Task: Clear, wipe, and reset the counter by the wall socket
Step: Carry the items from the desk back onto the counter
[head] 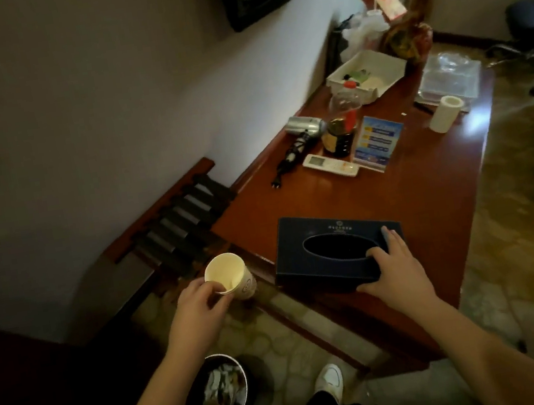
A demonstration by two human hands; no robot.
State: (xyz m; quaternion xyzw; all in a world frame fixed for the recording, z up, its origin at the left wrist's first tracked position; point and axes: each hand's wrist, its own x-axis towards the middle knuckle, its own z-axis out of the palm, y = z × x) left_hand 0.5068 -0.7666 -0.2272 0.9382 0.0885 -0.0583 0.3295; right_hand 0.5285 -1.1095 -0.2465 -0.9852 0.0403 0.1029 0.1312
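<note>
My left hand (195, 308) pinches the rim of a paper cup (230, 277), thumb and fingers curled on its near edge; the cup is tilted, its open mouth turned up toward me, and it hangs off the near-left corner of the surface (433, 212), above the floor and up from the waste bin (216, 395). My right hand (394, 268) grips the near right end of the dark tissue box (332, 251), the thumb hooked into its oval opening and the fingers spread over the top and edge. The box lies flat near the front of the surface, its long axis running left to right, the opening facing up. Farther back lie a hair dryer (303, 131), a white remote (331, 165), a dark jar (339, 137), a blue stand-up card (376, 142), a paper roll (445, 114) and a white food box (367, 74).
</note>
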